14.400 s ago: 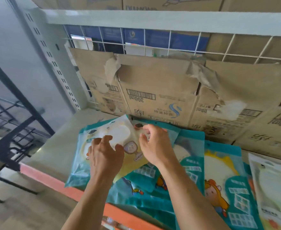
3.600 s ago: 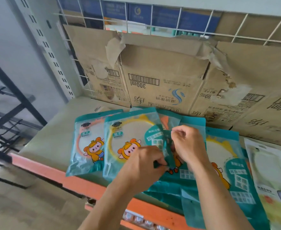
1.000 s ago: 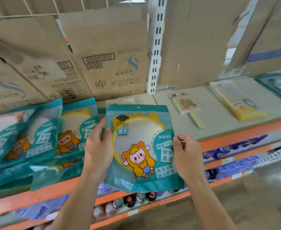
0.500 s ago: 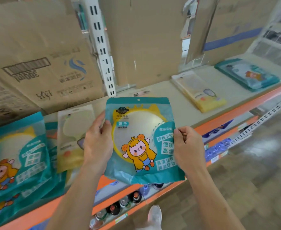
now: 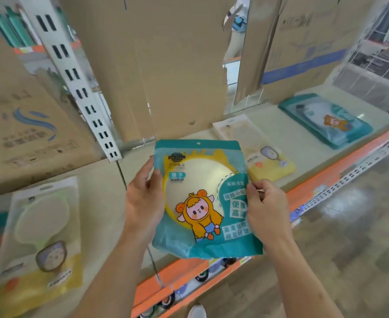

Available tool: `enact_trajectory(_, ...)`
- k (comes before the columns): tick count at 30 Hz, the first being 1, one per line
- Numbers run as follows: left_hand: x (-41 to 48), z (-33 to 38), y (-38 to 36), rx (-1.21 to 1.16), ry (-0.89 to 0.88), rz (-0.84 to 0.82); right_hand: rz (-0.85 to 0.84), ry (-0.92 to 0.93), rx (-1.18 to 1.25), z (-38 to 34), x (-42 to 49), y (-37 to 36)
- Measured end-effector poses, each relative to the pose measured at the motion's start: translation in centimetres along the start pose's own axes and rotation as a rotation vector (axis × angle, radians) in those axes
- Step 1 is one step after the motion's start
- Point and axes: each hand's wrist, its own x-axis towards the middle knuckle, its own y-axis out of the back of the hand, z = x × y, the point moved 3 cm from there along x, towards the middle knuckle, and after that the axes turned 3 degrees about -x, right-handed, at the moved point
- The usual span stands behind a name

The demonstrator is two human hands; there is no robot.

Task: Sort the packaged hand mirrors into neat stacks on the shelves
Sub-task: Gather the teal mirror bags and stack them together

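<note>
The person holds one teal mirror packet [image 5: 202, 198] in the air, in front of the white slotted upright [image 5: 81, 88] and a little to its right, above the orange front edge [image 5: 326, 177] of the shelf [image 5: 303, 145]. Both hands are on it. The left hand [image 5: 143, 200] grips the left edge, thumb on the printed face and fingers behind. The right hand [image 5: 264, 210] pinches the right edge with curled fingers. The packet faces the camera, upright, and touches nothing else.

Right of the upright, sorting has clearly begun. A neat stack of yellow-bottomed packets [image 5: 257, 152] lies flat on the shelf, and farther right, well apart from it, lies a tidy teal stack [image 5: 326, 125] with the same cartoon print as the held packet. In my judgement the held packet belongs on that teal stack, so this item is only partly done: picked up and carried, not yet set down.

Left of the upright, a clear and yellow packet [image 5: 39, 226] lies alone and slightly askew, so it appears unsorted. A blurred strip of teal at the far left edge may be more packets, though the view is too smeared to be sure. Cardboard boxes [image 5: 166, 65] stand behind everything.

Overall the task looks to be in its middle stretch, with two stacks formed and at least the held packet and the loose one left to place.
</note>
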Motion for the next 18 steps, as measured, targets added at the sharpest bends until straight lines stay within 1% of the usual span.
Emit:
enact_trajectory(7, 1.9, 1.8, -5.0, -0.072, -0.011, -0.058, 0.044, 0.010, 0.008, 0.5, 4.7, 2.2)
enact_trajectory(18, 2.0, 4.0, -11.3, -0.031, -0.024, -0.076, 0.111, -0.052, 0.065, 2.4, 8.3, 6.7)
